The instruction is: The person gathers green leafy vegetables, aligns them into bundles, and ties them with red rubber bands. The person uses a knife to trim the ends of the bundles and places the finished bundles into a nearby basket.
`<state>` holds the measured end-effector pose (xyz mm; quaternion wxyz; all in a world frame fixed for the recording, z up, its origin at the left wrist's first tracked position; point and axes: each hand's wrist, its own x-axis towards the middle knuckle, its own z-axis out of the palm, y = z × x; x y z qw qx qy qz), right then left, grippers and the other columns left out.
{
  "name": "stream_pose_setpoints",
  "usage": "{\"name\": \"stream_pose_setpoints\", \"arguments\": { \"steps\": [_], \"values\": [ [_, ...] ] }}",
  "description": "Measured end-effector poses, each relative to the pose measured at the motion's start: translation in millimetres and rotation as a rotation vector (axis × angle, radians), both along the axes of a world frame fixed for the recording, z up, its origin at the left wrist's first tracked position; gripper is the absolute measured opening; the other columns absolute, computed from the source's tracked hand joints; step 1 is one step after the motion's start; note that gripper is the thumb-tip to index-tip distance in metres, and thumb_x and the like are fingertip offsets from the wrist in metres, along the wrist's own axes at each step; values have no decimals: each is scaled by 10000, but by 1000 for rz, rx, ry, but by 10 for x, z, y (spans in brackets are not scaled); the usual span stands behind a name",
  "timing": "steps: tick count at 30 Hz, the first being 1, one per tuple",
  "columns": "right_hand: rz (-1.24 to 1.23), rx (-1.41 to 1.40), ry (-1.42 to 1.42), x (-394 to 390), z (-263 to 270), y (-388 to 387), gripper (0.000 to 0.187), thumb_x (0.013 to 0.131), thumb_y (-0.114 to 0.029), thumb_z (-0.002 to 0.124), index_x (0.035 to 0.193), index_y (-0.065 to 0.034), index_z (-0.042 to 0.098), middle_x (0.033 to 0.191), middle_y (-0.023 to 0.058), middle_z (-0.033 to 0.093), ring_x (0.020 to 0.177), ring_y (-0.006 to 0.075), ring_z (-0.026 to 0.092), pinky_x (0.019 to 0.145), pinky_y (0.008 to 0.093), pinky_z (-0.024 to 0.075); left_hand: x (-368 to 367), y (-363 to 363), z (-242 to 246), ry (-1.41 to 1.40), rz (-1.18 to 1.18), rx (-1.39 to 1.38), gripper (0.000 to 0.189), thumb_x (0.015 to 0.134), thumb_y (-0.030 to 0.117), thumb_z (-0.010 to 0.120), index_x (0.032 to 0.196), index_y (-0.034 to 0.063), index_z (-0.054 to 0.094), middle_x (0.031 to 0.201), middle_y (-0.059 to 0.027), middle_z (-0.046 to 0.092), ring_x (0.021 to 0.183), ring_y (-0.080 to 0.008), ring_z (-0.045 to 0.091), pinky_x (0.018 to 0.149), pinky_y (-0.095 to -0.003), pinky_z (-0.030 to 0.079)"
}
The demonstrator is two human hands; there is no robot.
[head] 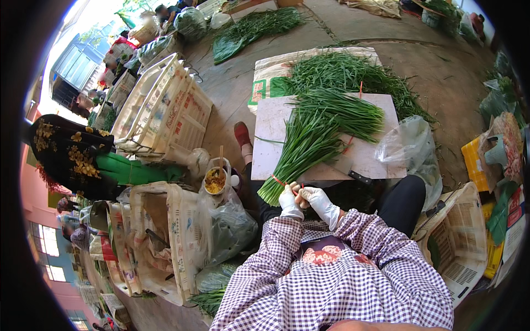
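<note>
A bundle of green leafy stalks, probably garlic chives (308, 142), lies on a pale board (269, 128), its cut ends toward me. A red tie (278, 181) loops around the bundle near those ends. Both my hands wear white gloves with some fingertips bare. My left hand (291, 201) pinches the tie close beside the stalk ends. Just to its right, my right hand (321, 202) grips the tie's other end. Behind lies a second bundle (360, 116) with a red tie around it. A knife with a black handle (359, 177) rests at the board's near edge.
Loose green stalks (331, 72) cover a woven sack (265, 78) beyond the board. Clear plastic bags (408, 145) hang at the right. White plastic crates (182, 244) and a food bowl (215, 181) stand left; another crate (459, 244) is right. A person in dark floral clothing (74, 153) is nearby.
</note>
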<state>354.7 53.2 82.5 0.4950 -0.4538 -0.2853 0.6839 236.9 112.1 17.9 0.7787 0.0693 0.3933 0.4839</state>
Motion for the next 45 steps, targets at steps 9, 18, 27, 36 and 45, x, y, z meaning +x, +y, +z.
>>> {"name": "stream_pose_setpoints", "arguments": {
  "steps": [9,18,27,36,45],
  "values": [
    [-35,-33,-21,-127,121,101,312,1025,-274,528,850,-74,690,679,-58,600,582,29,480,574,194,383,-20,112,-78,169,126,-164,224,964,205,597,1073,13,637,808,-58,687,715,-198,641,646,-304,535],
    [-68,-34,-21,-173,108,-42,324,1024,-208,515,763,-75,654,691,-25,630,545,36,451,530,198,364,40,143,-7,278,159,-209,265,1008,204,473,1001,-10,630,889,-91,683,738,-228,612,706,-370,520],
    [-144,-26,-58,-209,96,-152,334,1016,-209,531,740,-82,669,639,-52,588,512,25,398,484,207,308,90,164,27,104,170,-183,204,999,160,417,833,51,468,692,-25,504,592,-187,421,635,-333,407],
    [-1,-62,-46,-85,7,-161,288,1027,-244,516,850,-71,663,681,-32,620,530,40,439,513,196,352,-119,117,-287,44,-56,-3,290,1036,254,428,1054,15,591,858,-49,654,716,-192,558,712,-337,483],
    [374,-224,-695,73,60,109,330,924,-339,677,1103,-62,679,703,29,659,562,106,575,551,269,457,-257,-39,239,293,-266,-58,461,1042,344,373,1340,7,473,1323,-181,595,1185,-297,580,936,-408,478]
  ]
}}
